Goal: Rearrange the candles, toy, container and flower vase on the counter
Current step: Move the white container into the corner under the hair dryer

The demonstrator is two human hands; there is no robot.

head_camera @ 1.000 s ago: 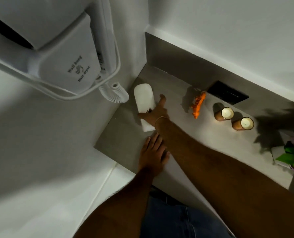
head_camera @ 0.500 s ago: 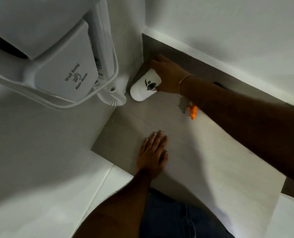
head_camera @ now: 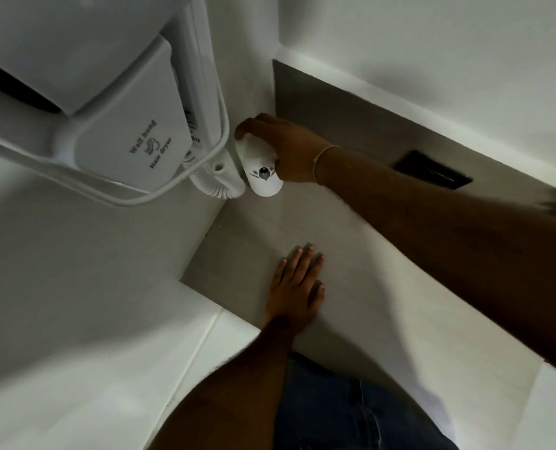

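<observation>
My right hand point(head_camera: 286, 147) grips the white container point(head_camera: 262, 172), an oval-ended white piece with a dark leaf mark and a small round button on its top. It stands in the counter's far left corner, close against the hair dryer's coiled cord. My left hand point(head_camera: 297, 285) lies flat with fingers spread on the grey counter point(head_camera: 384, 303) near its front edge. My right forearm crosses the counter and hides the candles, the orange toy and the flower vase.
A white wall-hung hair dryer point(head_camera: 133, 125) with its coiled cord point(head_camera: 218, 181) overhangs the left corner. A black socket plate point(head_camera: 432, 170) sits in the grey backsplash. White walls close the counter on the left and back.
My right hand lifted the container from lying on the counter and carried it back into the left corner, turning it upright. The view shifted left; candles and toy dropped from sight. My left hand stayed.
</observation>
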